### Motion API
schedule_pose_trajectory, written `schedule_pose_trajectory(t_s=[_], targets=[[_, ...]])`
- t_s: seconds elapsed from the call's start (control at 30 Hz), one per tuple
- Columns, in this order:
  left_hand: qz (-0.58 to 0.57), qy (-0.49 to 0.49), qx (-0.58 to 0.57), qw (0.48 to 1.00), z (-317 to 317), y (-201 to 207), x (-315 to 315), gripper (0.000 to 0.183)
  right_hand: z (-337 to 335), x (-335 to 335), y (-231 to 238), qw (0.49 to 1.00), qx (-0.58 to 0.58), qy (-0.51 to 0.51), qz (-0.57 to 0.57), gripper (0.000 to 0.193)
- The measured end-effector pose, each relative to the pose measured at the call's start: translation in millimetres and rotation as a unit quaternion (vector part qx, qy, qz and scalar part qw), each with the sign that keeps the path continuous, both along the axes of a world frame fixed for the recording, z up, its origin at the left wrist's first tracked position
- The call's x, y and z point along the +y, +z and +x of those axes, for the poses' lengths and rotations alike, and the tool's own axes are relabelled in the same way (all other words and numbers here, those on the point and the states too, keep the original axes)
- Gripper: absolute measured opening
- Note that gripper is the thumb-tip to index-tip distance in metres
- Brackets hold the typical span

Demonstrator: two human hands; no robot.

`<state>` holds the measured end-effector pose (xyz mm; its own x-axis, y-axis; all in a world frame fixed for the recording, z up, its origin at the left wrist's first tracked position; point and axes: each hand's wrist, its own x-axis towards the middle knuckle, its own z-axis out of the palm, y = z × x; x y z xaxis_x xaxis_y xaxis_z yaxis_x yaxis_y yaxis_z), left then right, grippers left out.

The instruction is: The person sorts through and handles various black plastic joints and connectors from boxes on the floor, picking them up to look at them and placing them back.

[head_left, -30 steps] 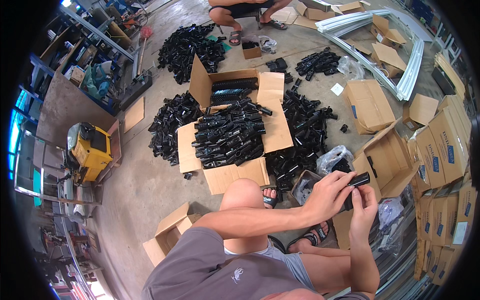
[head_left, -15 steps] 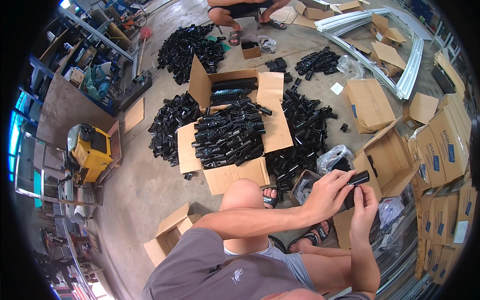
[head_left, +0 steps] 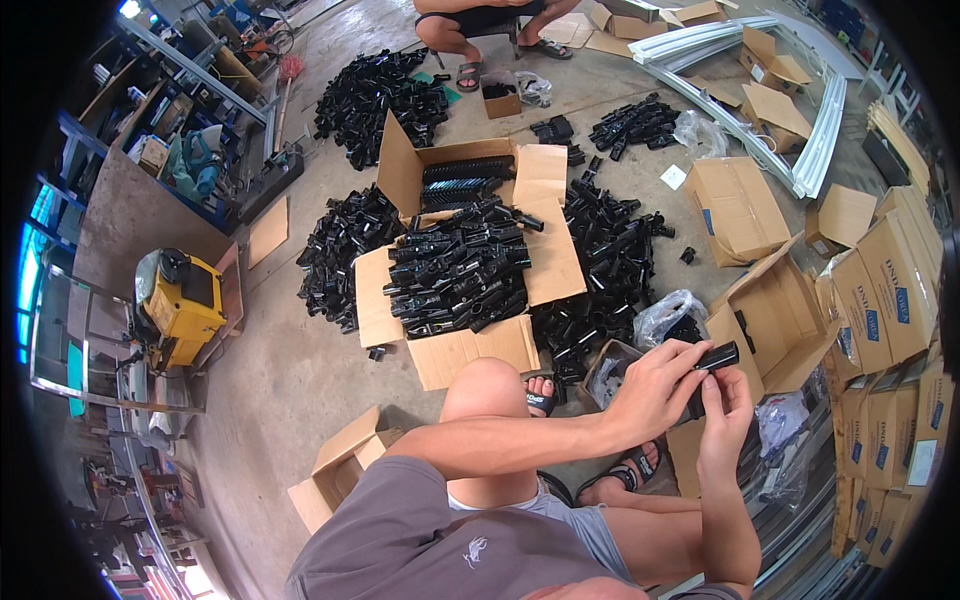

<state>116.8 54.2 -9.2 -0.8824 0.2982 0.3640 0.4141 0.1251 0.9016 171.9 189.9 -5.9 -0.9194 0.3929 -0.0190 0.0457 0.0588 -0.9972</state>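
A black tubular plastic part is held between my two hands at the right, above the open cartons. My left hand reaches across and closes its fingers on the part's left end. From below, my right hand pinches the same part with thumb and fingertips. More black shows between the palms, partly hidden by the fingers. In front of my knees, an open carton is heaped with similar black parts, and neat rows of them lie at its far end.
Loose piles of black parts surround the carton, at its left, right and far side. Another person squats beyond. Stacked cartons and white metal profiles are at right, a yellow machine at left.
My right hand's fingers have shifted very slightly on the black part. Everything else looks the same.
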Motion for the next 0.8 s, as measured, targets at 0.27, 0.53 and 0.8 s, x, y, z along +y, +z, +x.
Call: schedule_pose_trajectory(t_s=[0.27, 0.53, 0.8], targets=[[0.002, 0.0, -0.016, 1.0, -1, 1, -5, 0.038, 0, -7, -1, 1.0, 0.001, 0.007, -0.017, 0.022], [0.003, -0.064, -0.089, 0.994, -13, 9, 6, 0.037, -3, 4, -8, 0.985, -0.054, -0.043, -0.158, 0.023], [0.16, -0.237, -0.4, 0.871, -29, 3, -16, 0.058, -14, 21, -1, 0.963, -0.085, -0.013, -0.256, 0.022]])
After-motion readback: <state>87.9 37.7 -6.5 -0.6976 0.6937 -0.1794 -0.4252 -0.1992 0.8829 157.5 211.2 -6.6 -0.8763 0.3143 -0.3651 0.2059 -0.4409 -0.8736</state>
